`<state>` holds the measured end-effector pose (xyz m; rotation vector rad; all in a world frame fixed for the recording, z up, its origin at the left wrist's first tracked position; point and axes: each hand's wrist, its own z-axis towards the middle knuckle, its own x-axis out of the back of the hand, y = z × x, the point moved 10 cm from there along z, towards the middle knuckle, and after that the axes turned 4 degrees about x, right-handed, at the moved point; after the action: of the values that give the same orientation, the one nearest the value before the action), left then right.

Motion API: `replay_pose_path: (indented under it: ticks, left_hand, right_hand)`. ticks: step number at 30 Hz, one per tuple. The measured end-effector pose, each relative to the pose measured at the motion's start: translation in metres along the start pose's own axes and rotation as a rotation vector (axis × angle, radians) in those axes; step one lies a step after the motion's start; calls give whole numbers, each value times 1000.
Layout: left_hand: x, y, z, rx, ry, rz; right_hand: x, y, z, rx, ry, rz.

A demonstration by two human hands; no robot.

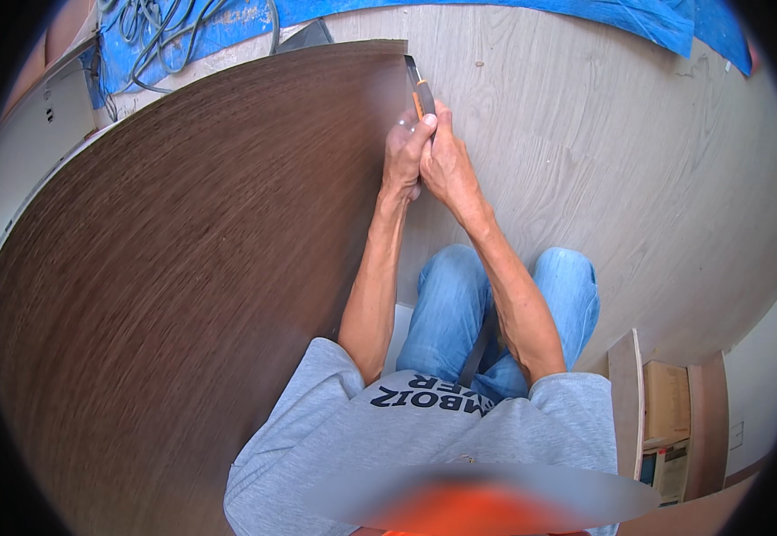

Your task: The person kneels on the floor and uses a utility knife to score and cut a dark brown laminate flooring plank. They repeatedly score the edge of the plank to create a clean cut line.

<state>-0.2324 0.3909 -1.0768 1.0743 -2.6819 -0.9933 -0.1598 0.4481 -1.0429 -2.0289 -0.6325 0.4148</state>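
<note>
My left hand (402,154) and my right hand (448,165) are close together, both closed at the handle of a slim chisel-like tool (424,96). It has a black-and-orange handle and a narrow metal shaft; its exact kind is hard to tell. The tool's tip points away from me, at the right edge of a large dark brown wood-grain panel (183,250), near the far corner. Whether the tip touches the edge is unclear. My left thumb lies along the handle, and most of the other fingers are hidden.
Pale wood-look flooring (639,196) spreads to the right. Blue sheeting (531,11) runs along the far side, with coiled cables (170,36) on it at the left. My bent knees (455,286) are close below my hands. A shelf with a cardboard box (665,402) stands at the lower right.
</note>
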Motion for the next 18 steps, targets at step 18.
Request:
replay_pose_path:
  ticks: [18]
  left_hand:
    - [5, -6, -6, 18, 5, -3]
  right_hand:
    - [-1, -6, -8, 61, 44, 40]
